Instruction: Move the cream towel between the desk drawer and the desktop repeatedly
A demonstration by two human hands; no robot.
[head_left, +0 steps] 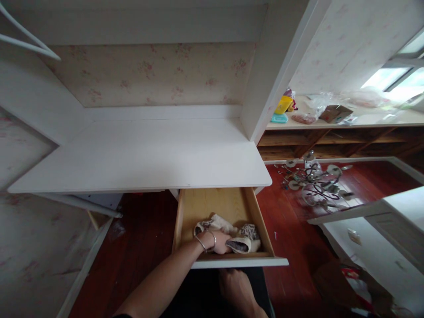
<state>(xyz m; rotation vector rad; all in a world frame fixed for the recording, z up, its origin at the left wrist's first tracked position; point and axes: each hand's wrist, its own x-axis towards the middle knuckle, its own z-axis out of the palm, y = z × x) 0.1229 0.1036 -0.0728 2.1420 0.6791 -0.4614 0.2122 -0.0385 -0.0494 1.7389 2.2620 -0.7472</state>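
A wooden drawer (185,221) stands pulled out from under a white desk (142,163). Inside it lie pale fabric pieces, one cream (217,223) and one grey-patterned (248,236). My left hand (220,243), with bangles on the wrist, reaches into the drawer, its fingers closed around the grey-patterned fabric. My right hand (236,285) is just below the drawer's white front panel (265,262). Its fingers point up under the panel and are hidden.
A metal chandelier (313,181) lies on the red wooden floor to the right. Behind it, a long shelf (364,121) carries a yellow container, a cardboard box and plastic bags. A white cabinet (380,225) juts in at the right. A white hanger (29,42) shows top left.
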